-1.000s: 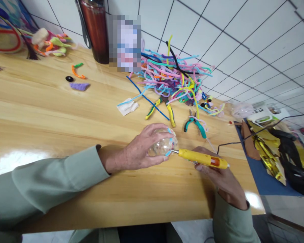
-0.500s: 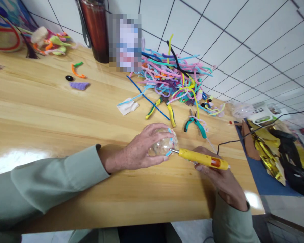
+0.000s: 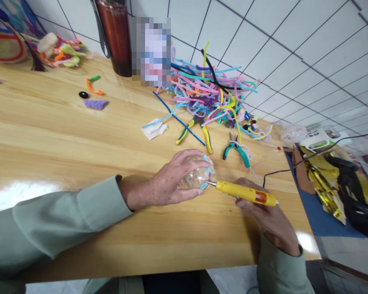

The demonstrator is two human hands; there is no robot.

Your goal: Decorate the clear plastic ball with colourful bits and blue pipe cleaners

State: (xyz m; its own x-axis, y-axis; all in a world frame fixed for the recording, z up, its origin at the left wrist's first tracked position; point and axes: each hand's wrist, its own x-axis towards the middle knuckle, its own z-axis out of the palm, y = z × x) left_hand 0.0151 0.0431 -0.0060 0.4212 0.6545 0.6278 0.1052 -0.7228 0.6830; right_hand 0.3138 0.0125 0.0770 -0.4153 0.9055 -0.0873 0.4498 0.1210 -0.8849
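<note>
My left hand (image 3: 174,177) is wrapped round a clear, rounded plastic object (image 3: 195,176), with light-blue strips along its right rim. Its exact kind is hard to make out. In my right hand (image 3: 260,212) is a yellow glue gun (image 3: 245,192), gripped from below and pointing left. The metal nozzle meets or nearly meets the rim of the clear object, near a lower blue strip. My right fingers are partly hidden behind the glue gun. Beyond my hands lie yellow-handled pliers (image 3: 208,139) and teal-handled pliers (image 3: 241,155), both spread apart.
A heap of coloured pipe cleaners (image 3: 208,87) lies against the tiled wall. A red-brown tumbler (image 3: 118,38) stands to its left. White paper (image 3: 154,129), a purple felt piece (image 3: 95,104) and a black oval (image 3: 84,94) rest on the table. A black cord (image 3: 282,170) runs off right, over gold foil (image 3: 325,192).
</note>
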